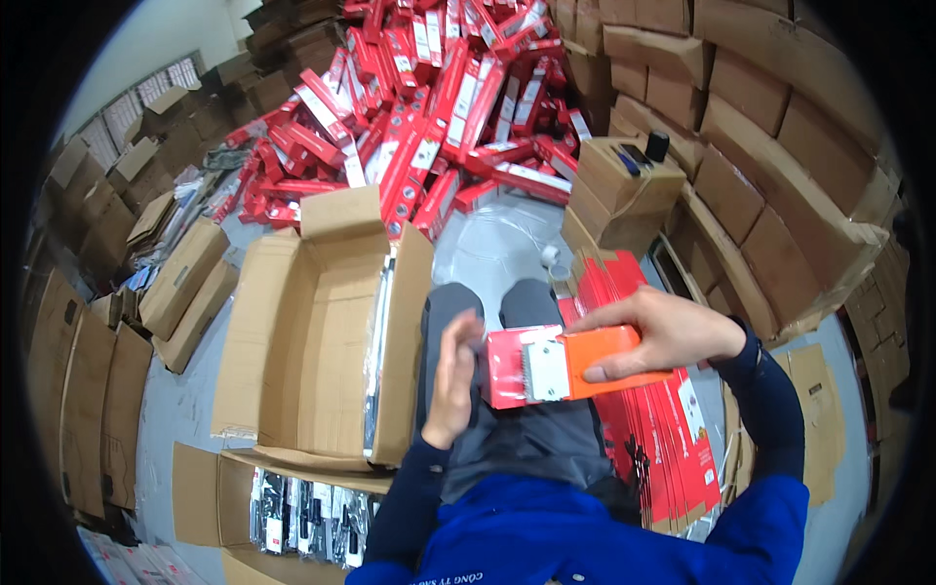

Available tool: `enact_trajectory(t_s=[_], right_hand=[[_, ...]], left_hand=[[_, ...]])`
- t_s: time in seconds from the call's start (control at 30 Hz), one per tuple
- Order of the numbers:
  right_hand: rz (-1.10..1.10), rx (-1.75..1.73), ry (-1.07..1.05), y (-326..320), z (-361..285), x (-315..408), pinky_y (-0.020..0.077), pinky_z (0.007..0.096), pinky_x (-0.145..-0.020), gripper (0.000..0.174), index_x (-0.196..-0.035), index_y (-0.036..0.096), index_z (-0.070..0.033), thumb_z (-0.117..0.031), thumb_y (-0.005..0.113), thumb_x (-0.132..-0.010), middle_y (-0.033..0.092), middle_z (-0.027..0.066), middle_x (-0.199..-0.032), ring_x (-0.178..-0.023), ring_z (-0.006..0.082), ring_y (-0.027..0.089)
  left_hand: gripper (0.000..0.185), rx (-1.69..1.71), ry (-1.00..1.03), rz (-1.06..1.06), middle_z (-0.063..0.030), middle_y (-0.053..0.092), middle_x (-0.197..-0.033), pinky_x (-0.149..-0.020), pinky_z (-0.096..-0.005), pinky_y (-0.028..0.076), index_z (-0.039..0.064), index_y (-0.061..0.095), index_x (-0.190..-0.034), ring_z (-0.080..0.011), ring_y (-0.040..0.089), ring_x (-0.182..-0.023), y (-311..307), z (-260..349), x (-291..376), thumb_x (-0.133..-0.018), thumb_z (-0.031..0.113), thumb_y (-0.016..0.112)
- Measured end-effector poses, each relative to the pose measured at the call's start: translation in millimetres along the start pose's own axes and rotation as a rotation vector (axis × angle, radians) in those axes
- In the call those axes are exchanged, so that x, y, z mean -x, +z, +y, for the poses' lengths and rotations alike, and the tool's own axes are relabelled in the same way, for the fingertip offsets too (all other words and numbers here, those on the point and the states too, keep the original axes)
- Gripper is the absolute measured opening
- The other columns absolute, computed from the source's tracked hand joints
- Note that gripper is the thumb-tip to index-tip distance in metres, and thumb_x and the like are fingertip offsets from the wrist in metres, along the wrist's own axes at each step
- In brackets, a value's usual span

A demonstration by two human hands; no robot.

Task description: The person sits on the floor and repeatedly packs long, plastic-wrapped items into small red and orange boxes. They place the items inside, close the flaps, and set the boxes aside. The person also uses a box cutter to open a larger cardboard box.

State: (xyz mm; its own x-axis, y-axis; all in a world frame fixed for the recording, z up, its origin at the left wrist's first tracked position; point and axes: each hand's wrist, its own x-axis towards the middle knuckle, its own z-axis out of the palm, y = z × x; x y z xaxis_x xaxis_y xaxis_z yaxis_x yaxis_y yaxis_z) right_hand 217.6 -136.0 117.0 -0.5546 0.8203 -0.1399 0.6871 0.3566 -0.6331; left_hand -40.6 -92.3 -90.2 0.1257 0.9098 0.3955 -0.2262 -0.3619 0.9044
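My right hand (651,336) grips an orange tape dispenser (603,358) with a serrated metal plate (548,370). The plate lies against the end of a red box (504,369) above my lap. Just left of the box is my left hand (455,373), fingers extended and blurred; whether it touches the box I cannot tell. Most of the box is hidden under the dispenser and my right hand. Flat red cartons (658,431) lie stacked to the right of my legs, with several thin black items (636,461) on them.
An open cardboard box (322,351) stands at left; below it, another (197,497) holds bagged black parts (314,519). Red boxes (439,110) are heaped ahead. Brown cartons (790,139) form a wall at right, beside a carton (621,190) bearing a black cylinder (657,146).
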Motion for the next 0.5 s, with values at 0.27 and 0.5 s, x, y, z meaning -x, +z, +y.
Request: enact_trajectory(t_s=[0.27, 0.5], right_hand=[[-0.088, -0.003, 0.123, -10, 79, 6, 0.0548, 0.0342, -0.090, 0.064, -0.131, 0.068, -0.005, -0.049, 0.078, -0.087, 0.075, 0.0176, -0.111, -0.100, 0.0255, 0.073], [0.153, -0.199, 0.201, 52, 157, -16, 0.0543, 0.0333, -0.088, 0.054, -0.112, 0.078, -0.004, -0.052, 0.075, -0.088, 0.076, 0.0170, -0.110, -0.098, 0.0240, 0.073]], left_hand=[[0.021, 0.225, 0.115, -0.225, -0.0176, 0.060, -0.113, -0.094, -0.0344, 0.048, 0.001, 0.052, -0.106, -0.0200, 0.059, -0.101, 21, 14, -26, -0.101, 0.021, 0.050], [0.069, -0.036, 0.124, -0.132, -0.0200, 0.048, -0.140, -0.110, -0.0397, 0.040, -0.001, 0.038, -0.140, -0.0279, 0.051, -0.126, -1, -34, 1, -0.102, 0.056, 0.043]])
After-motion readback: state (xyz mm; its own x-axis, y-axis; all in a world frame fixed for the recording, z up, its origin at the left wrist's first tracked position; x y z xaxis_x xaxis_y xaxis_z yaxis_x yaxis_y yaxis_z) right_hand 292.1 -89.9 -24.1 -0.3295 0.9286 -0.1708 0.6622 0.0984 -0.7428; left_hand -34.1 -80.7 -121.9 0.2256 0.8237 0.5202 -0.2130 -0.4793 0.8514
